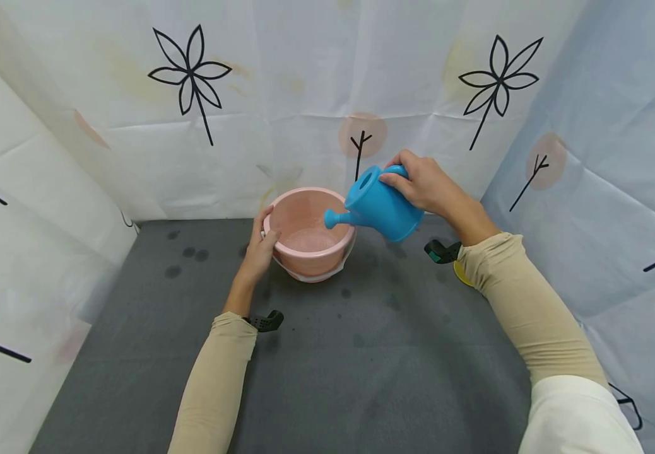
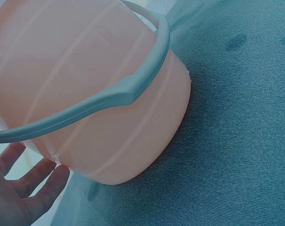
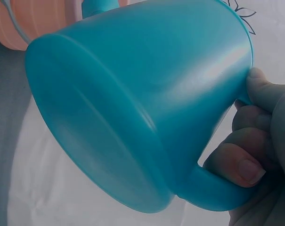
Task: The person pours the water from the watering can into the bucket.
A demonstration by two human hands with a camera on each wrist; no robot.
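Observation:
A pink bucket [image 1: 312, 265] with a pale handle stands upright at the back of the grey table. My left hand [image 1: 258, 249] grips its left rim, thumb over the edge, fingers [image 2: 48, 183] against the outer wall. In the left wrist view, the bucket's handle [image 2: 128, 94] hangs down across its side. My right hand [image 1: 424, 183] holds a blue watering can [image 1: 387, 211] by its handle, the fingers [image 3: 236, 165] curled round it. Raised off the table, the can tilts left, its spout [image 1: 336, 219] over the bucket's opening. No water stream can be made out.
White cloth walls [image 1: 305, 75] with black plant drawings enclose the table [image 1: 350, 378] at the back and sides. Dark wet-looking spots [image 1: 188, 252] dot its surface, mostly back left. A yellow object [image 1: 462, 274] lies partly hidden under the right forearm.

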